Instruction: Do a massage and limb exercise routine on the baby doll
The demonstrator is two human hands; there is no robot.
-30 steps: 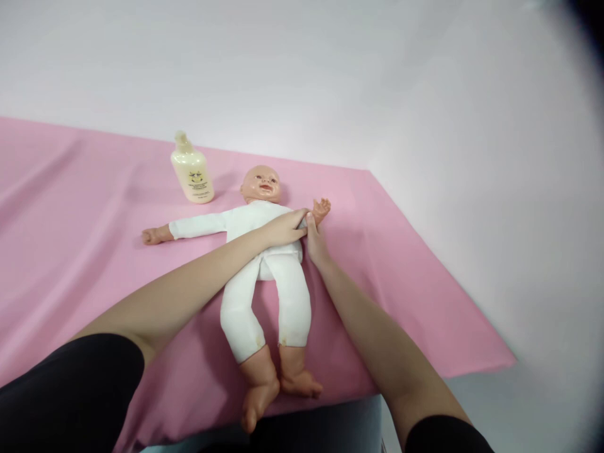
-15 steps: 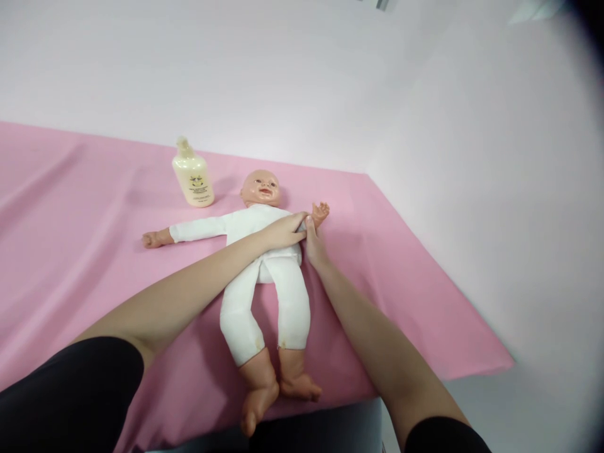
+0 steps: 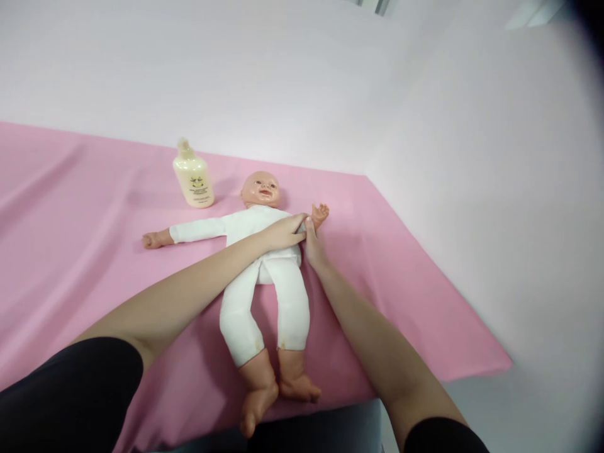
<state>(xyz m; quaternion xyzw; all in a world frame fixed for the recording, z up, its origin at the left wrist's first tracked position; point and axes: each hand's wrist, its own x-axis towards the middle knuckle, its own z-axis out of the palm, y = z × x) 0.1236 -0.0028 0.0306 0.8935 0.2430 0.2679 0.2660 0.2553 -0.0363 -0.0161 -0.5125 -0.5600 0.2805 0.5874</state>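
Observation:
A baby doll (image 3: 258, 220) with a white cloth body lies on its back, head away from me and feet towards me. My left hand (image 3: 285, 232) reaches across its torso, fingers wrapped round the doll's arm on the right side. Against the same arm, from the outer side, my right hand (image 3: 314, 244) is closed with its thumb up. Both hands touch each other there. The doll's small hand sticks out beyond my fingers. Its other arm stretches out to the left.
A pale yellow pump bottle (image 3: 194, 179) stands left of the doll's head. Pink cloth (image 3: 406, 302) covers the table, whose right edge runs diagonally. A white wall (image 3: 236, 75) rises behind it.
The view has shifted very slightly. Both hands stay closed on the doll's arm, with no clear movement.

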